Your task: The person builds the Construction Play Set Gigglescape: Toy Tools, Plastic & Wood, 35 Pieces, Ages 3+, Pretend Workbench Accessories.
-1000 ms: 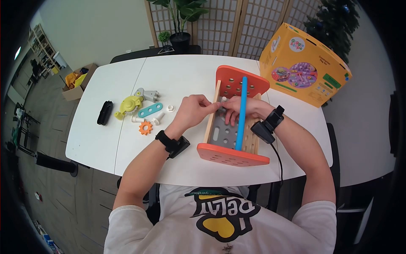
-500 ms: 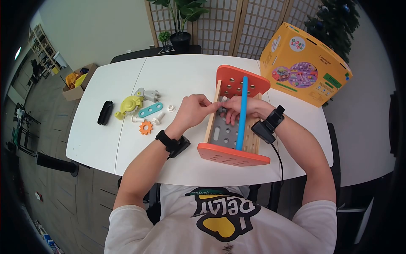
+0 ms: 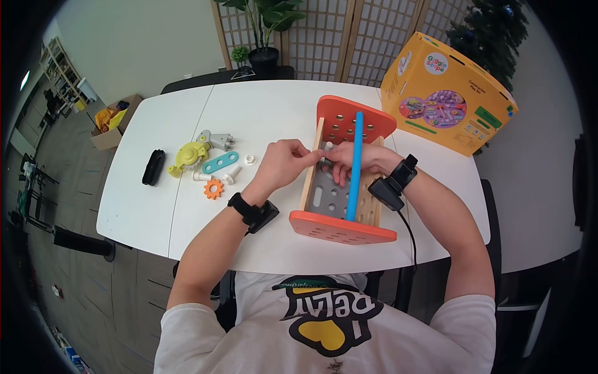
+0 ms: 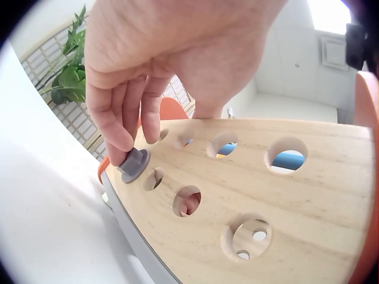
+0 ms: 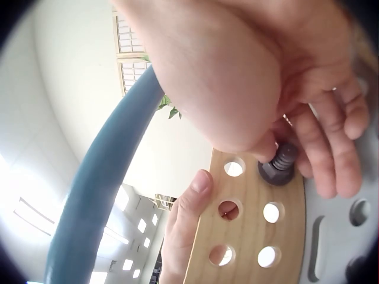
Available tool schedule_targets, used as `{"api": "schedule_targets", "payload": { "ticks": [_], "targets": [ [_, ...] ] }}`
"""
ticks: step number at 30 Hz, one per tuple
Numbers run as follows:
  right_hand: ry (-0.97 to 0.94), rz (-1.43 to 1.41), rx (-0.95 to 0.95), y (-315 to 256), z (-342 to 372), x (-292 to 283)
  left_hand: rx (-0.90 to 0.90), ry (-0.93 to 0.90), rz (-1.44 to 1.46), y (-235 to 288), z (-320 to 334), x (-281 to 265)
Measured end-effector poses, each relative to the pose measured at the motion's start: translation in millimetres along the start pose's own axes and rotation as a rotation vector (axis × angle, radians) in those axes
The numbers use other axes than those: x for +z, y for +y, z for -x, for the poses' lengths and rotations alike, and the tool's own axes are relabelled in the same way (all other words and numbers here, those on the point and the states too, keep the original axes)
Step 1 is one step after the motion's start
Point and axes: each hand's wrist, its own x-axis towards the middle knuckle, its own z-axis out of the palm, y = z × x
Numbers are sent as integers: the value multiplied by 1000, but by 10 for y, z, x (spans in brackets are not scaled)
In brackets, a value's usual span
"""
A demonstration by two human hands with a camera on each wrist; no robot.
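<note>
A toy bench with orange ends (image 3: 342, 228), wooden side panels and a blue bar (image 3: 355, 168) stands on the table. My left hand (image 3: 285, 167) is at its left panel (image 4: 284, 195); in the left wrist view its curled fingers hold the head of a grey bolt (image 4: 135, 165) against the panel's outer face, with the thumb over the top edge. Inside the bench, my right hand (image 3: 364, 159) reaches under the bar. Its thumb and a finger pinch a dark grey nut (image 5: 275, 173) around the bolt's threaded end (image 5: 287, 155), against the panel's inner face.
Left on the white table (image 3: 261, 112) lie a yellow-green toy part (image 3: 190, 154), a grey piece (image 3: 218, 139), a teal strip (image 3: 220, 162), an orange gear (image 3: 213, 189), white bolts, a white nut (image 3: 250, 159) and a black case (image 3: 154, 167). A yellow box (image 3: 448, 93) stands back right.
</note>
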Motion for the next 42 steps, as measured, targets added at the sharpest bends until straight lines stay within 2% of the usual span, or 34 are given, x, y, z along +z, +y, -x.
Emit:
{"api": "schedule_targets", "payload": {
  "ticks": [4,7,13,19,22,25,28,31,34,37,42],
  "targets": [
    [37,-59,54,-139,109,57,4,4,10,-11,9,1],
    [97,11,-46,-83,101,101,7,5,-2,-15,0,1],
    [47,21,-126,-14,79,74,13,10,5,-26,-1,10],
    [12,32,19,-28,-5,22,0,9,-20,17,11,-1],
    [55,8,44,-121,86,66,20,8,-1,-18,-1,5],
    [104,60,-79,-71,111,127,16,3,-2,-26,-2,1],
    [84,29,-124,-38,86,114,12,4,4,-6,11,2],
    [34,29,-79,-19,27,69,11,9,4,-32,-1,14],
    [17,67,50,-76,10,38,14,11,-1,-31,-6,18],
    [112,-18,56,-201,164,141,16,7,8,-40,-13,17],
    [100,93,-89,-92,118,135,1,1,1,-22,-7,9]
  ]
}}
